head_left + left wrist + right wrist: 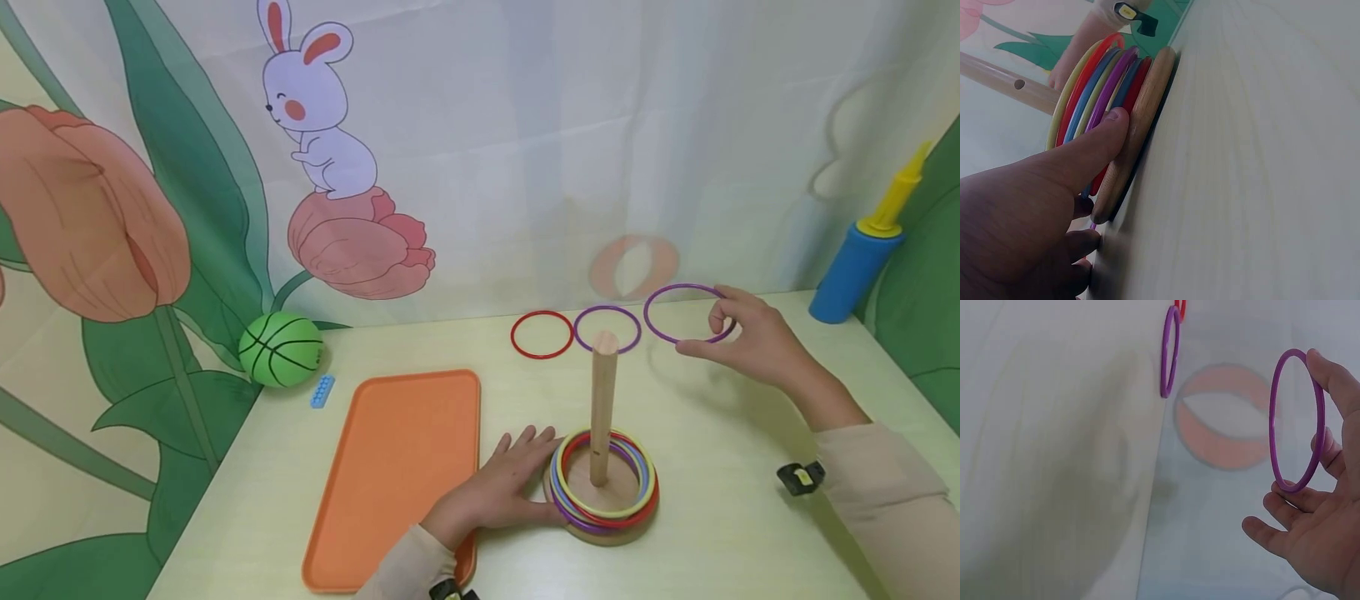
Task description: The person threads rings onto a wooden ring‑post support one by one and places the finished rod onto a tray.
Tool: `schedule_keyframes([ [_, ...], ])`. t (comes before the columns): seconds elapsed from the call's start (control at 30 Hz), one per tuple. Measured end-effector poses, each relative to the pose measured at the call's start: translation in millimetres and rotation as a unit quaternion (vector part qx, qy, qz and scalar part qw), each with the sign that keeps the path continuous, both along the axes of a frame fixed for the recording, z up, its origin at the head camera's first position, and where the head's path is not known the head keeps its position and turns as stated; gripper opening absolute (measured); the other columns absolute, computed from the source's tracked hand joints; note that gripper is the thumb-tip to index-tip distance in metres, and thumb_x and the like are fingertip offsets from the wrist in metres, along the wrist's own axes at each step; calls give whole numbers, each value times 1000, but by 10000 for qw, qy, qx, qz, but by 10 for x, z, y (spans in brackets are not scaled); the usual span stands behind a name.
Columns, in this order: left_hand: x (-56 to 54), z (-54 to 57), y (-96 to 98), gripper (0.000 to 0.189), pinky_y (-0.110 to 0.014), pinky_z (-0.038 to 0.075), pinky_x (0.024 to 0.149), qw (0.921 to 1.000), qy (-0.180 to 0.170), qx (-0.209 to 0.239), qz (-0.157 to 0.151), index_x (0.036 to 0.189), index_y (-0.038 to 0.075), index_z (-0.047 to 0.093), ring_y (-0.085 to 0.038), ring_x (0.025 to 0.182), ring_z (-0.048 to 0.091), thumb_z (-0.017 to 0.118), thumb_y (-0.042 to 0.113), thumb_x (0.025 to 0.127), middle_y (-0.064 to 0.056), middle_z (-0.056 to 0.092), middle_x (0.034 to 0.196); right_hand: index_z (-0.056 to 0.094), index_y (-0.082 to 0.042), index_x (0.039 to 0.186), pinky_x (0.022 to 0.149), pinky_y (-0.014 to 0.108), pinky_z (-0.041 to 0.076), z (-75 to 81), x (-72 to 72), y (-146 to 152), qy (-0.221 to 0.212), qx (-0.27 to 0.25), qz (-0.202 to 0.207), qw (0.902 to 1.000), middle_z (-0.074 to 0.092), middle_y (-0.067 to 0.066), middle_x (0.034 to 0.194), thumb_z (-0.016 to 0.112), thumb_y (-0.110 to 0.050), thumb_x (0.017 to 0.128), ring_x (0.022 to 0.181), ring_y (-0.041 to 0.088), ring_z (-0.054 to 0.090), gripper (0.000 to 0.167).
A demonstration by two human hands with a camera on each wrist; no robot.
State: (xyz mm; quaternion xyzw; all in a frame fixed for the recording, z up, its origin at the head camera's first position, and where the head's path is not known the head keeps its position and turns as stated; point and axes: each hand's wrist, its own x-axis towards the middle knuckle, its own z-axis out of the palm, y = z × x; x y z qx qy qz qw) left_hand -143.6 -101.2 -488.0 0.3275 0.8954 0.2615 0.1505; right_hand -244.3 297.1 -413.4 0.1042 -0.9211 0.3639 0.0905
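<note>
A purple ring (651,332) is held up by my right hand (753,337), pinched at its right side between thumb and fingers. The right wrist view shows the ring (1274,428) clear of the table. My left hand (506,487) lies beside the round wooden base (607,537), its fingers spread and fairly straight. In the left wrist view the thumb (1107,137) presses against the edge of the stacked rings (1082,94). Yellow, red, blue and purple rings lie around the upright wooden peg (603,408).
A red ring (542,357) and another purple ring (592,307) lie by the back curtain. On the left are an orange tray (405,467), a green ball (281,350) and a small blue brick (322,391). A blue and yellow pump (858,267) stands back right.
</note>
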Motion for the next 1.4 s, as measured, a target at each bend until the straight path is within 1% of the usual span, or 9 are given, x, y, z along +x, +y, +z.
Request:
schedule_keyframes([
  [0.07,-1,1,-1,97,-56,4,130,10000,-19,10,-1,167,24,31,-32,162,13,81,53,90,-6,25,174,53,-8,80,105,78,38,32,28,-27,132,-41,55,9999,42,37,156,96,-36,78,146,60,34,51],
  [0.1,-1,-1,-2,96,-56,5,130,10000,-14,15,-5,167,24,32,-32,162,13,81,53,90,-7,25,174,53,-8,79,106,79,36,50,40,-41,166,-61,66,9998,42,37,156,96,-35,78,147,59,34,51],
  [0.3,-2,-9,3,96,-56,6,130,10000,-7,18,-24,167,23,32,-32,162,14,81,53,90,-7,26,174,55,-10,80,106,80,36,141,111,-127,154,24,95,9998,41,35,159,96,-36,77,146,59,34,49],
  [0.47,0,-15,8,96,-56,5,130,10000,-2,2,-22,167,24,32,-31,162,14,81,53,90,-7,25,174,56,-10,81,104,81,39,261,175,-210,122,141,135,9997,39,33,161,96,-38,78,146,60,34,49],
  [0.7,5,-15,2,97,-56,5,130,10000,-17,1,-9,167,24,31,-31,162,13,81,54,90,-7,25,174,55,-11,80,101,81,42,424,248,-298,275,164,317,9990,41,32,160,96,-35,77,144,58,37,47],
  [0.83,2,-14,4,96,-55,5,130,10000,-14,-6,-11,167,23,31,-30,162,13,80,54,90,-6,25,174,54,-11,81,100,81,42,471,264,-322,338,122,352,9987,41,31,160,97,-34,76,146,57,36,49],
  [1.03,-10,-1,1,96,-56,6,130,10000,-54,8,-6,167,21,32,-31,162,13,80,53,90,-7,25,174,52,-10,82,103,79,41,550,298,-368,397,80,368,9985,42,29,161,98,-34,76,148,53,35,52],
  [1.23,-12,20,7,95,-57,6,130,9999,-84,49,-26,167,21,33,-33,162,13,80,53,90,-8,25,174,49,-10,82,104,78,41,666,347,-403,535,73,440,9976,43,27,161,99,-31,74,148,52,37,55],
  [1.4,-15,15,3,96,-57,6,130,10000,-30,48,-40,167,21,32,-33,162,14,80,53,90,-9,26,174,48,-9,85,103,79,42,793,432,-448,599,126,419,9972,44,27,160,99,-30,74,147,51,38,57],
])
